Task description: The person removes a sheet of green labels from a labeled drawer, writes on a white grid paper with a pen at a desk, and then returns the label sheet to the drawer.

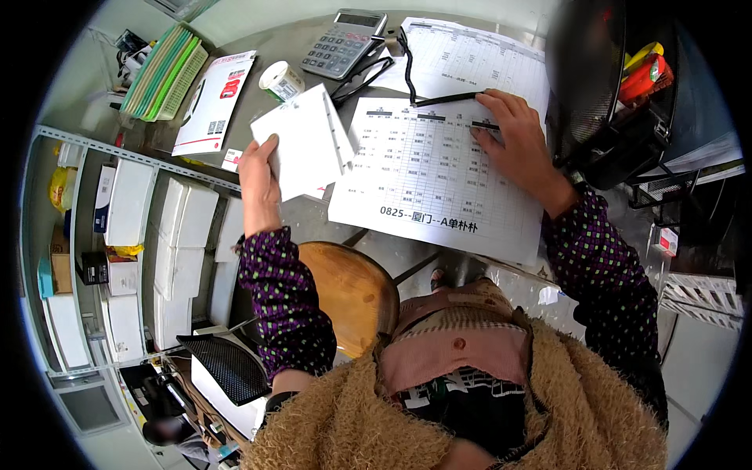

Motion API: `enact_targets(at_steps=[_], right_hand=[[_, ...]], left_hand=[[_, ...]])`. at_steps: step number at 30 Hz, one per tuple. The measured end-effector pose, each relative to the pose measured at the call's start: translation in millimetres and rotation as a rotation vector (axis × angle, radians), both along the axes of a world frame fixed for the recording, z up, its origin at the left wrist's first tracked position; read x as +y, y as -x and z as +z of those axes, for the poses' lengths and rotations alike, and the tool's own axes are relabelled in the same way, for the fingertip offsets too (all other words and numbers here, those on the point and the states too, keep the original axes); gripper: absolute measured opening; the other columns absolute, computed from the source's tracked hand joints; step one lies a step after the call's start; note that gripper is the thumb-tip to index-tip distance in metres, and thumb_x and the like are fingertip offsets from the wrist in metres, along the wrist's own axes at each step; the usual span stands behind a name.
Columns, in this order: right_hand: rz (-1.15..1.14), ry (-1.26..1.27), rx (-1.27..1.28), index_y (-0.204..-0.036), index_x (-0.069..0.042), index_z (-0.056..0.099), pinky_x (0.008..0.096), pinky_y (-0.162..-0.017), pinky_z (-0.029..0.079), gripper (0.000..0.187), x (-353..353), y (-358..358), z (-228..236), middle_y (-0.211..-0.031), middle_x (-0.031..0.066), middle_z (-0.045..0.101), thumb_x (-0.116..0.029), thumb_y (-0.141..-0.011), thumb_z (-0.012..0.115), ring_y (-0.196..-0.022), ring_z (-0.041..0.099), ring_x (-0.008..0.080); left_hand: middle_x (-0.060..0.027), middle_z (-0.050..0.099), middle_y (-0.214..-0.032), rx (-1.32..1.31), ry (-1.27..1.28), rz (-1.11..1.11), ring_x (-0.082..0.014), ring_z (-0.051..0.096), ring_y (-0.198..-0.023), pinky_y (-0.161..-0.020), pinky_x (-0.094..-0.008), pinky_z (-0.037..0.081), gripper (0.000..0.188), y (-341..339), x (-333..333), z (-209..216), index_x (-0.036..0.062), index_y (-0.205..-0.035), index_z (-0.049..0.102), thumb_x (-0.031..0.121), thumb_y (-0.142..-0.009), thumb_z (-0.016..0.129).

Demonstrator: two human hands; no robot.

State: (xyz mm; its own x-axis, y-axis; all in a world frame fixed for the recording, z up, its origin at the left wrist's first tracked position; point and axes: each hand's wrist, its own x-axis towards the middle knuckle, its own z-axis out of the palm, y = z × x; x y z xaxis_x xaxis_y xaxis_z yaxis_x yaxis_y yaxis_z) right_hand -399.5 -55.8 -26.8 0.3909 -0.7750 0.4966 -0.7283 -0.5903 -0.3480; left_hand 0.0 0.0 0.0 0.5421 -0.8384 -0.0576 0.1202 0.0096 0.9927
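Observation:
My left hand [258, 174] is closed on several white paper slips [301, 145], thumb on top, raised over the desk's near edge. A printed table sheet [439, 176] lies to the right of the slips and reaches past the front edge of the desk. On its upper right part rests my right hand [517, 141], thumb and forefinger apart. The forefinger is at the end of a thin black cord [446, 100], which runs across the sheet's top edge; whether it touches the cord I cannot tell. Another printed sheet [470, 59] lies behind.
A grey calculator [342, 47], a paper cup [280, 81], a white booklet [211, 106] and green baskets [164, 74] stand along the back left. Black mesh holders [627, 133] crowd the right. Below the desk edge is a wooden stool [348, 294]; shelves with white boxes [129, 204] stand left.

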Motion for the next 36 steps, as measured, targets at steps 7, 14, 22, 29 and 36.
enact_targets(at_steps=[7, 14, 22, 29, 36], right_hand=[[0.008, 0.014, 0.013, -0.124, -0.004, 0.058, 0.0420, -0.102, 0.037, 0.047, -3, 0, 1, -0.129, 0.0131, 0.056, -0.017, -0.081, 0.072, -0.122, 0.050, 0.0285], [0.024, -0.003, -0.002, -0.125, -0.003, 0.058, 0.0431, -0.102, 0.036, 0.048, -2, -1, 1, -0.129, 0.0139, 0.056, -0.020, -0.082, 0.072, -0.123, 0.049, 0.0290], [0.014, 0.030, 0.017, -0.124, -0.002, 0.058, 0.0427, -0.101, 0.037, 0.048, -2, 0, -1, -0.128, 0.0132, 0.057, -0.019, -0.082, 0.072, -0.121, 0.051, 0.0284], [0.016, 0.034, 0.025, -0.124, -0.003, 0.058, 0.0421, -0.102, 0.037, 0.047, -3, 1, -1, -0.127, 0.0124, 0.057, -0.018, -0.081, 0.072, -0.121, 0.051, 0.0279], [0.035, 0.046, 0.027, -0.122, -0.003, 0.058, 0.0414, -0.102, 0.037, 0.047, -2, -3, 0, -0.126, 0.0128, 0.057, -0.018, -0.080, 0.073, -0.120, 0.051, 0.0287]], left_hand=[[-0.0106, 0.067, -0.090, -0.187, -0.084, 0.104, -0.0152, 0.063, -0.077, -0.072, -0.0268, 0.050, 0.020, -12, 17, -23, -0.0085, -0.100, 0.060, 0.001, -0.084, 0.067], [-0.0198, 0.055, -0.125, -0.768, -0.122, 0.372, -0.0272, 0.059, -0.106, -0.090, -0.0357, 0.047, 0.051, 11, 14, -18, -0.0080, -0.123, 0.050, 0.012, -0.081, 0.072], [-0.0203, 0.030, -0.153, -1.550, -0.303, -0.096, -0.0366, 0.025, -0.142, -0.113, -0.0505, 0.021, 0.074, 59, -1, -16, 0.0082, -0.146, 0.038, 0.058, -0.091, 0.044], [-0.0178, 0.024, -0.156, -1.532, -0.484, -0.230, -0.0344, 0.017, -0.145, -0.115, -0.0481, 0.010, 0.078, 70, -4, -24, 0.0122, -0.149, 0.034, 0.065, -0.091, 0.035], [-0.0181, 0.023, -0.156, -1.523, -0.506, -0.230, -0.0350, 0.016, -0.145, -0.115, -0.0505, 0.010, 0.079, 67, -7, -24, 0.0117, -0.150, 0.033, 0.064, -0.091, 0.035]])
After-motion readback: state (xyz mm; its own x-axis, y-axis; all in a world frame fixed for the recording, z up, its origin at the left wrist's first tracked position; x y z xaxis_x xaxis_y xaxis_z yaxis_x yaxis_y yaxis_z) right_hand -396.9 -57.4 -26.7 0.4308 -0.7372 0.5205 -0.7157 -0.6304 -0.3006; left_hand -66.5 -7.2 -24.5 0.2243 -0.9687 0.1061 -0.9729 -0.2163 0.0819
